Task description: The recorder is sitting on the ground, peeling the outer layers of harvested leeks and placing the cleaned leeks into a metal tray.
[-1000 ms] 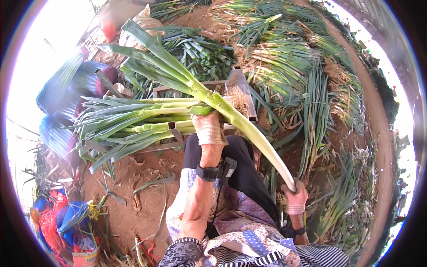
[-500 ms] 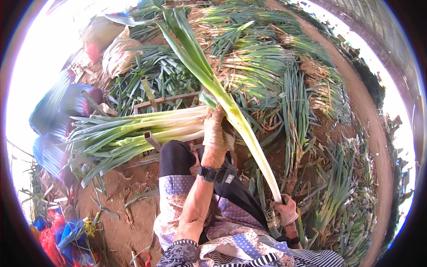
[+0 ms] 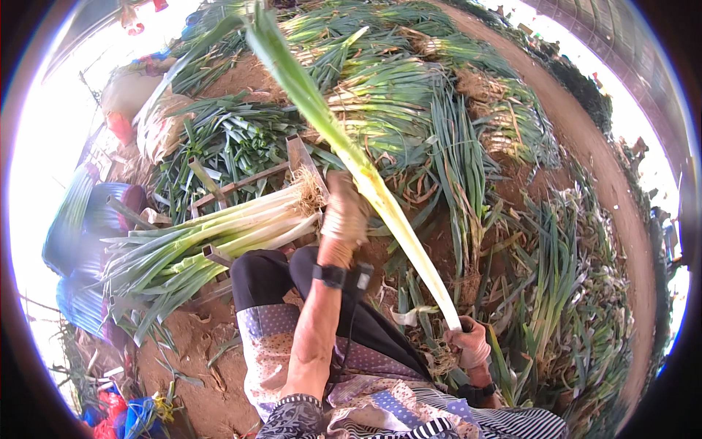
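Note:
A long leek [image 3: 395,212] slants across the middle, its white end low and its green leaves pointing up and away. My right hand [image 3: 472,342], in a pale glove, is closed round the white root end near my right hip. My left hand [image 3: 345,208], also gloved, is smeared by motion beside the leek's stalk; its fingers cannot be made out. To its left, a pile of leeks [image 3: 241,223] lies across a metal frame [image 3: 300,155], roots toward the hand and leaves to the left.
More leeks [image 3: 387,102] cover the ground ahead, with leaf trimmings [image 3: 578,293] at right. Blue-and-white plastic rolls [image 3: 88,241] stand at left, a pale sack [image 3: 162,128] behind. Red and blue plastic [image 3: 124,413] lies lower left. A dirt path [image 3: 599,197] curves along the right.
My left hand has come away from the leek's stalk, slightly left, and is blurred. The roots of the piled leeks now show. My right hand keeps its hold; the view has shifted a little.

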The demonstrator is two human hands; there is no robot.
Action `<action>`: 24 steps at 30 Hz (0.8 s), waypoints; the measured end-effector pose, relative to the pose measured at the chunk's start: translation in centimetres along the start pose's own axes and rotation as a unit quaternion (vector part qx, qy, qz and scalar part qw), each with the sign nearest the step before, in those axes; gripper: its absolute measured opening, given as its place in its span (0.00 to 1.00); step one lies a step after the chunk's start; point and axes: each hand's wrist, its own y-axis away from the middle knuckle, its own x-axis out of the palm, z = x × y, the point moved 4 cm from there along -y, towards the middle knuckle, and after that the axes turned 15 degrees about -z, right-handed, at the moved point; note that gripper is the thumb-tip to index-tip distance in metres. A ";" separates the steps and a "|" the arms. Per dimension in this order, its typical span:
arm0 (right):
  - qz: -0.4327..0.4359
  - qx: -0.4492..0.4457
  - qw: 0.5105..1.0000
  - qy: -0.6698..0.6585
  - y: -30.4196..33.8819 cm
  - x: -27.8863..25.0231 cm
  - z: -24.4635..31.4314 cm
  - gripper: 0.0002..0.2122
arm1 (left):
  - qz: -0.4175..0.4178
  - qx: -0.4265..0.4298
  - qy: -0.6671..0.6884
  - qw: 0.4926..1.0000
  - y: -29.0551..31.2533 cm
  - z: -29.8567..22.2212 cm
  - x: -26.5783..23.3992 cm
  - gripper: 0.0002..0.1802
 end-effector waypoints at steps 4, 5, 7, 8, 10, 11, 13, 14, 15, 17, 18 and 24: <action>0.021 0.012 0.998 0.055 0.3 -0.2 -1.0 0.13 | 0.057 0.124 0.027 0.990 0.6 -3.7 1.4 0.48; 0.026 0.012 0.998 0.065 0.3 -0.2 -1.3 0.14 | 0.085 0.109 -0.004 0.990 0.8 -3.5 1.6 0.49; 0.059 0.062 0.991 0.105 0.2 0.0 -1.1 0.14 | 0.053 0.102 0.002 0.993 0.2 -3.7 0.7 0.42; 0.105 0.083 0.984 0.116 -0.4 0.2 -2.4 0.15 | 0.025 0.083 0.061 0.994 -0.5 -3.5 -0.2 0.39; 0.195 -0.060 0.955 0.216 -3.0 -0.2 -5.4 0.15 | -0.041 0.064 0.094 0.993 -1.3 -2.3 -1.2 0.29; 0.242 -0.221 0.897 0.297 -4.1 -0.3 -7.1 0.15 | -0.066 0.075 0.067 0.993 -1.2 -1.5 -1.8 0.26; 0.117 -0.241 0.891 0.367 -7.2 -0.2 -8.8 0.21 | -0.036 0.040 0.083 0.995 -1.2 0.1 -2.3 0.24; 0.079 -0.297 0.854 0.420 -7.8 1.1 -6.4 0.24 | -0.030 0.040 0.078 0.996 -1.1 0.3 -2.2 0.23; 0.062 -0.240 0.898 0.363 -8.4 2.5 -3.4 0.27 | -0.010 0.029 0.080 0.996 -1.0 0.5 -2.2 0.23; 0.084 -0.388 0.875 0.277 -9.8 5.7 1.7 0.32 | -0.016 0.035 0.089 0.995 -0.7 0.8 -1.4 0.24; 0.105 -0.427 0.888 0.137 -10.4 7.3 3.6 0.32 | 0.002 0.043 0.069 0.997 -0.5 0.9 -1.0 0.26; 0.205 -0.379 0.897 0.095 -9.8 17.0 11.9 0.15 | -0.004 0.012 0.040 0.999 0.4 2.1 -1.1 0.30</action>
